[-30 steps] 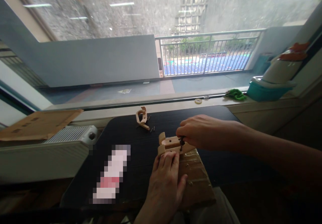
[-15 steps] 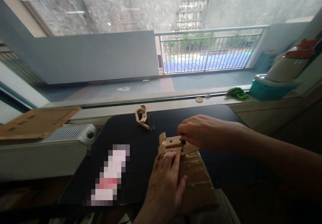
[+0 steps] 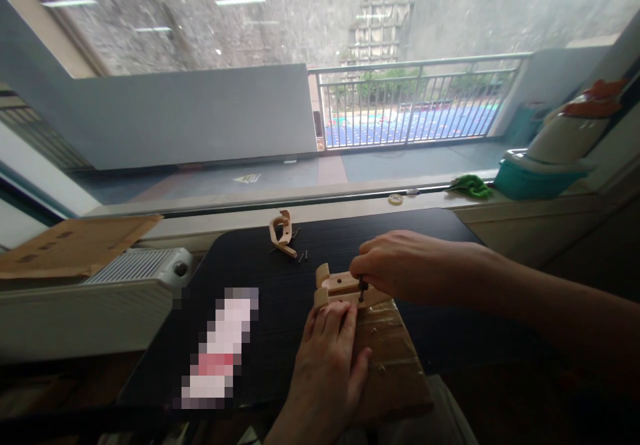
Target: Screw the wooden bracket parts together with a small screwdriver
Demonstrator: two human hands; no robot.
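A pale wooden part (image 3: pixel 336 284) with holes lies on a taped cardboard piece (image 3: pixel 393 358) on the black table (image 3: pixel 260 278). My left hand (image 3: pixel 327 361) lies flat, fingers stretched, with its fingertips pressing the near edge of the wooden part. My right hand (image 3: pixel 397 265) reaches in from the right, fingers pinched on a small dark screw (image 3: pixel 361 287) that stands in the wooden part. Farther back lies a second curved wooden piece (image 3: pixel 281 232) with a few loose screws (image 3: pixel 302 255) beside it.
A blurred white and pink object (image 3: pixel 219 348) lies on the table's left. A white radiator (image 3: pixel 100 291) with cardboard (image 3: pixel 75 245) on top stands at left. On the window sill sit a tape roll (image 3: pixel 395 199), a green cloth (image 3: pixel 470 185) and a teal tub (image 3: pixel 540 178).
My right hand has shifted slightly on the screw, its fingers turning a little. My left hand and the wooden part stay where they were.
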